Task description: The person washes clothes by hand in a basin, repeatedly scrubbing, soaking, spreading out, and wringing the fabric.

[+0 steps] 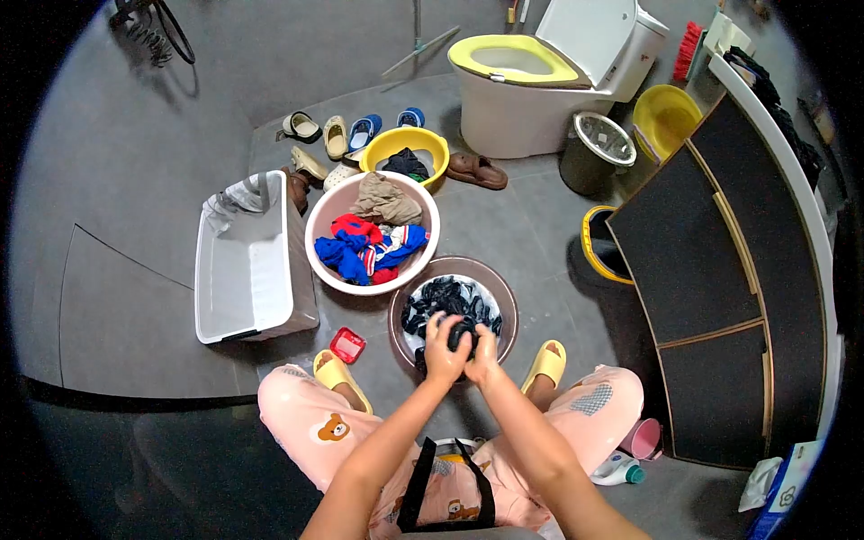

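My left hand [445, 349] and my right hand [483, 355] are close together over the near side of a brown basin [509, 310]. Between them is a bunched piece of dark wet cloth [462, 335], gripped from both sides. More dark clothes [443, 301] lie in whitish, sudsy water in the basin. Just beyond, to the left, a pinkish-white basin [317, 220] holds a beige garment [387, 200] and blue and red clothes [346, 255]. Some fingertips are hidden by the cloth.
A white laundry bin [241, 301] with grey cloth on its rim stands left. A red soap dish [347, 346] lies near my left slipper [342, 378]. Behind are a yellow basin [432, 144], shoes [336, 137] and a toilet [508, 117]. A dark cabinet [693, 270] borders the right.
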Available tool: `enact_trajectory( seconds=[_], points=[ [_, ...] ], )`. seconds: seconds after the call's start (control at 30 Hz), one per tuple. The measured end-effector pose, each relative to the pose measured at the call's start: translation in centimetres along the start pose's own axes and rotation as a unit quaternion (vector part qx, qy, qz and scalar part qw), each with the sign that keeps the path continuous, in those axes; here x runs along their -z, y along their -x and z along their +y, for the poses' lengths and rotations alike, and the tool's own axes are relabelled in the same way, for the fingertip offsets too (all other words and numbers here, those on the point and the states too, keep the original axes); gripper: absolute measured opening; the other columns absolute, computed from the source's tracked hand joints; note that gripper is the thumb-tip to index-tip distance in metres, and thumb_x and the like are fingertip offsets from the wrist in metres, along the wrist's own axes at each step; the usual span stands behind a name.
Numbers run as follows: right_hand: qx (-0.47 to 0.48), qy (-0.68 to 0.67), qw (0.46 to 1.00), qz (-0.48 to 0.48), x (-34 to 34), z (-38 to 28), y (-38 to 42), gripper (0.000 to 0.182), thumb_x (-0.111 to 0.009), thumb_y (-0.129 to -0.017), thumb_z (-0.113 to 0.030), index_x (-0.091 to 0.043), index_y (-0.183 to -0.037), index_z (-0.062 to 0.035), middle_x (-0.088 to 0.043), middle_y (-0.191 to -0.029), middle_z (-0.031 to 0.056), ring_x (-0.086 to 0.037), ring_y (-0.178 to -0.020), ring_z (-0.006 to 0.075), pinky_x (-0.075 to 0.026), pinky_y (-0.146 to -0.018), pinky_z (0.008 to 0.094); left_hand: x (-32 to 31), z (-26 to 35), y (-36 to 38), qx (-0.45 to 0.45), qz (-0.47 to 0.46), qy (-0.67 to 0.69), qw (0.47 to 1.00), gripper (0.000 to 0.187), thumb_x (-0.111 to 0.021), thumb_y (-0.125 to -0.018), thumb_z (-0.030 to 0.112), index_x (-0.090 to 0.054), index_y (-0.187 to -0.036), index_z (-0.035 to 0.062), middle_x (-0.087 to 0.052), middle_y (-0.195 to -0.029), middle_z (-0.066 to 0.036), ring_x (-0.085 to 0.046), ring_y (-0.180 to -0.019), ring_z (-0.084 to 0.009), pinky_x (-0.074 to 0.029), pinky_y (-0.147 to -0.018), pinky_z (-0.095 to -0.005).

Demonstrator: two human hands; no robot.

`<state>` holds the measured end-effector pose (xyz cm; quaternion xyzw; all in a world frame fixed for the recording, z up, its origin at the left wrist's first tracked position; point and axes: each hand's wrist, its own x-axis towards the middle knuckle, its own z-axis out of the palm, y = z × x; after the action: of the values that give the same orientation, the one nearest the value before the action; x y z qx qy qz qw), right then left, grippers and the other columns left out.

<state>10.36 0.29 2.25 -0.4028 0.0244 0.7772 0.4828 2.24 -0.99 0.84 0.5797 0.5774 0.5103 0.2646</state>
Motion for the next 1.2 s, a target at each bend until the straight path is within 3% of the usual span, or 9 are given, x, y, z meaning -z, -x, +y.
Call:
enact_trajectory(
  seconds=[0.13, 0.33, 0.4, 0.47, 0.6, 0.87, 0.97, 1.17, 1.2],
  points=[
    [-0.008, 0.026, 1.0, -0.01, -1.3, -1.0, 0.4, 0.036, -0.051, -0.079, -0.037, -0.057, -0.093, -0.0048, -0.059, -0.086, 0.0081, -0.057, -0.075, 0.02, -0.046, -0.071, 0.0337, -0.2, 1.0, -0.1, -0.108, 0.041, -0.057, 0.992, 0.025, -0.062, -0.062, 0.018, -0.049, -0.078, 0.0026, -0.049, -0.084, -0.016, -0.045, -0.081, -0.0334, -0.037, -0.072, -0.0404],
    [0.109, 0.216, 0.97, 0.02, 0.6, 0.5, -1.4, 0.022, -0.056, -0.075, -0.022, -0.06, -0.082, -0.0018, -0.059, -0.073, 0.0051, -0.055, -0.061, 0.0141, -0.046, -0.055, 0.0282, -1.1, 0.2, 0.3, 0.098, 0.082, 0.169, 0.977, 0.019, -0.057, -0.071, 0.017, -0.055, -0.067, -0.001, -0.054, -0.064, -0.01, -0.051, -0.059, -0.0195, -0.039, -0.059, -0.0282],
    [0.123, 0.3, 0.941, 0.094, -0.2, 0.3, -1.0, 0.02, -0.055, -0.075, -0.019, -0.058, -0.081, 0.0001, -0.059, -0.076, 0.0067, -0.056, -0.065, 0.0128, -0.046, -0.057, 0.0256, -0.5, -2.0, 0.1, 0.263, 0.002, 0.307, 0.915, 0.019, -0.056, -0.073, 0.021, -0.057, -0.066, 0.0027, -0.054, -0.065, -0.003, -0.051, -0.062, -0.0151, -0.039, -0.057, -0.0276],
    [0.166, 0.329, 0.929, 0.031, -0.5, 0.4, -0.9, 0.018, -0.057, -0.072, -0.016, -0.061, -0.08, -0.0008, -0.058, -0.072, 0.0041, -0.053, -0.059, 0.013, -0.043, -0.054, 0.0252, -0.5, -6.1, -0.4, 0.47, 0.022, 0.537, 0.701, 0.025, -0.054, -0.077, 0.032, -0.059, -0.073, 0.0079, -0.056, -0.07, -0.004, -0.054, -0.064, -0.0166, -0.043, -0.056, -0.029],
    [0.078, 0.345, 0.934, -0.041, -1.3, -0.5, -0.1, 0.018, -0.058, -0.071, -0.017, -0.061, -0.08, -0.0015, -0.058, -0.071, 0.004, -0.054, -0.06, 0.0129, -0.043, -0.057, 0.0246, 1.4, -3.8, -3.1, 0.459, -0.092, 0.629, 0.621, 0.043, -0.048, -0.078, 0.048, -0.056, -0.096, 0.0099, -0.06, -0.09, -0.009, -0.059, -0.078, -0.0227, -0.048, -0.072, -0.0357],
    [0.149, 0.468, 0.871, 0.01, -0.2, -3.5, -2.1, 0.038, -0.052, -0.083, -0.033, -0.058, -0.096, 0.0018, -0.059, -0.091, 0.0066, -0.054, -0.084, 0.0139, -0.041, -0.075, 0.0236, 0.5, -4.3, -4.2, 0.551, -0.05, 0.527, 0.645, 0.042, -0.044, -0.084, 0.042, -0.055, -0.102, 0.0059, -0.059, -0.098, -0.009, -0.058, -0.086, -0.0245, -0.046, -0.08, -0.0394],
    [0.335, 0.619, 0.7, 0.122, 0.9, -1.8, -2.3, 0.045, -0.053, -0.082, -0.035, -0.052, -0.109, 0.0006, -0.051, -0.11, 0.014, -0.047, -0.104, 0.0213, -0.036, -0.087, 0.0275, 0.2, -3.6, -4.6, 0.54, 0.076, 0.573, 0.611, 0.044, -0.044, -0.084, 0.044, -0.054, -0.104, 0.0052, -0.059, -0.099, -0.008, -0.058, -0.088, -0.024, -0.046, -0.08, -0.0396],
    [-0.153, 0.036, 0.98, 0.121, -2.6, -1.8, 1.4, 0.052, -0.05, -0.078, -0.048, -0.052, -0.108, -0.0053, -0.051, -0.112, 0.0137, -0.046, -0.105, 0.0289, -0.038, -0.087, 0.0425, -0.5, 0.4, -3.6, 0.435, 0.101, 0.446, 0.776, 0.029, -0.052, -0.082, 0.033, -0.055, -0.091, 0.0052, -0.06, -0.086, -0.007, -0.059, -0.071, -0.0204, -0.047, -0.064, -0.0326],
    [-0.146, -0.035, 0.985, -0.079, 0.3, -1.2, -1.3, 0.049, -0.052, -0.077, -0.048, -0.055, -0.102, -0.0064, -0.056, -0.104, 0.0118, -0.051, -0.096, 0.0276, -0.04, -0.083, 0.0452, -1.3, 1.0, -2.5, 0.396, 0.084, 0.349, 0.845, 0.025, -0.054, -0.08, 0.031, -0.056, -0.082, 0.0056, -0.06, -0.079, -0.006, -0.058, -0.066, -0.0188, -0.045, -0.058, -0.0309]
  ],
)
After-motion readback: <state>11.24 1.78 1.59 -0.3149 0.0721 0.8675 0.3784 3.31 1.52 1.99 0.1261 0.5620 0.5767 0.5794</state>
